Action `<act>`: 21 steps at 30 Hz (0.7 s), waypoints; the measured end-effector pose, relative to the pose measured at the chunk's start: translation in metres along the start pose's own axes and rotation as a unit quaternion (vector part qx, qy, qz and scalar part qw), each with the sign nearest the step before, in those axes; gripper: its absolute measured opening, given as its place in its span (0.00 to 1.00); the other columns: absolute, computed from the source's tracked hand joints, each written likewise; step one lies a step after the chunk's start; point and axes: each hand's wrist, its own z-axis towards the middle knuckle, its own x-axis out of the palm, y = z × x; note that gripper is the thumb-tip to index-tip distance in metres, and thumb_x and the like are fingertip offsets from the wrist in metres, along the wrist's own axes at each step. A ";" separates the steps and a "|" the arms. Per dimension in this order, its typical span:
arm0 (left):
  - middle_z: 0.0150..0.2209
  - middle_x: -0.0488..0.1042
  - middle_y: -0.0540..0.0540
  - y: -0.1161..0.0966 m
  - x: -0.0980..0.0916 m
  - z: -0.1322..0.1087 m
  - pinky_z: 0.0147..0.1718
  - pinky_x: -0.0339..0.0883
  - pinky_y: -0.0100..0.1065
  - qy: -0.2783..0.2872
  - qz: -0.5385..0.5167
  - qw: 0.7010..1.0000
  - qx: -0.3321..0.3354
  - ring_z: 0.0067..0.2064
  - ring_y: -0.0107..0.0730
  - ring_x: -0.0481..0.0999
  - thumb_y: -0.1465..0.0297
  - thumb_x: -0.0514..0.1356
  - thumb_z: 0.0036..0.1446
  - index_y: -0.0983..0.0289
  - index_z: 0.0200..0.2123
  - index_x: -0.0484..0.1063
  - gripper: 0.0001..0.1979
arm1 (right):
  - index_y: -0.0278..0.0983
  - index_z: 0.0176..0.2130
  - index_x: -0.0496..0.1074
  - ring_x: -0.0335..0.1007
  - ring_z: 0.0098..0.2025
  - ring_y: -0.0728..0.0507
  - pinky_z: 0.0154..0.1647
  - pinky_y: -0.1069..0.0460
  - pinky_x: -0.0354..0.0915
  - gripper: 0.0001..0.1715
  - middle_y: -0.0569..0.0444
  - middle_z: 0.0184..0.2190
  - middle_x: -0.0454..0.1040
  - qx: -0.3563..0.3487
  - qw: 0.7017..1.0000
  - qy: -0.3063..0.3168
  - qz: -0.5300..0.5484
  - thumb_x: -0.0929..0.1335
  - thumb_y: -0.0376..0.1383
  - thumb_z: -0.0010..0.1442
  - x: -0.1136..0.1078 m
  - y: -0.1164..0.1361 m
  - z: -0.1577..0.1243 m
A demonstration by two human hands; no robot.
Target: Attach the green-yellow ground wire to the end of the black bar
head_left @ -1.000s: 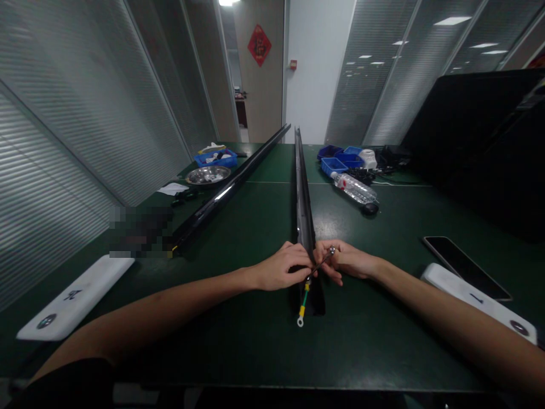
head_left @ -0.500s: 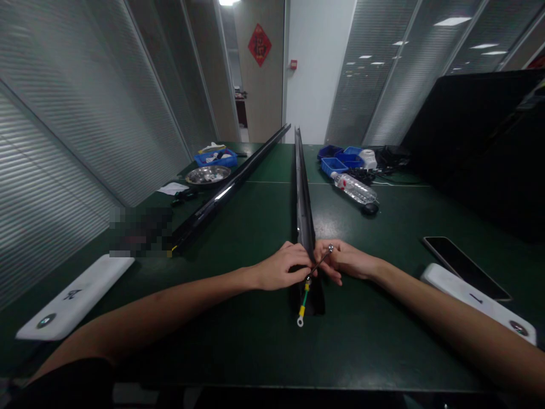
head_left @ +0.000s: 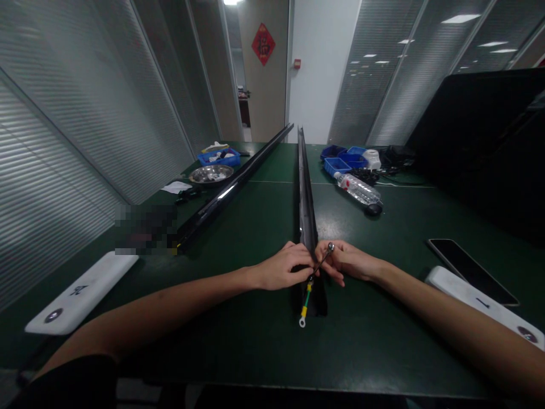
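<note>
A long black channel-shaped strip (head_left: pixel 307 210) runs away from me down the table. Over its near end, a slim metal wrench (head_left: pixel 322 261) with a round head lies slanted between my hands. My left hand (head_left: pixel 285 267) reaches in from the left, thumb and fingers pinched at the wrench's lower end; its exact fingertip contact is partly hidden. From the right, my right hand (head_left: pixel 343 260) has its fingers closed about the wrench below the upper head. A short green-yellow wire (head_left: pixel 306 301) with a ring terminal hangs from the wrench's lower end, over the strip.
Another black strip (head_left: pixel 230 190) lies to the left. Beyond it are a metal bowl (head_left: pixel 212 175) and a blue tray (head_left: pixel 218 158). On the right are blue bins (head_left: pixel 338 165), a plastic bottle (head_left: pixel 360 189), a phone (head_left: pixel 472 271) and a white device (head_left: pixel 481 304). Another white device (head_left: pixel 83 292) lies left.
The whole view has shifted slightly to the right. Both hands keep their places around the wrench, which seems only slightly turned.
</note>
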 end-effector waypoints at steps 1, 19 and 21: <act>0.47 0.79 0.53 0.000 0.000 0.000 0.54 0.55 0.39 -0.002 -0.001 1.000 0.000 0.53 0.39 0.71 0.68 0.53 0.72 0.60 0.46 0.76 0.11 | 0.34 0.43 0.71 0.60 0.17 0.55 0.18 0.59 0.71 0.30 0.56 0.26 0.75 0.001 1.000 0.000 0.000 0.73 0.58 0.63 0.000 0.000 0.000; 0.45 0.78 0.53 0.001 0.001 0.000 0.54 0.53 0.40 -0.006 0.004 1.000 0.002 0.53 0.39 0.71 0.68 0.53 0.72 0.61 0.43 0.75 0.11 | 0.33 0.46 0.74 0.63 0.18 0.55 0.18 0.60 0.71 0.29 0.55 0.28 0.75 -0.005 1.000 -0.002 -0.003 0.70 0.56 0.67 0.004 0.002 0.000; 0.46 0.77 0.53 0.001 0.001 0.000 0.54 0.53 0.40 -0.006 0.005 1.000 0.004 0.53 0.39 0.71 0.68 0.53 0.72 0.61 0.43 0.75 0.10 | 0.33 0.47 0.74 0.63 0.18 0.55 0.18 0.60 0.71 0.29 0.55 0.28 0.75 -0.005 1.000 -0.005 -0.005 0.70 0.56 0.67 0.004 0.002 0.000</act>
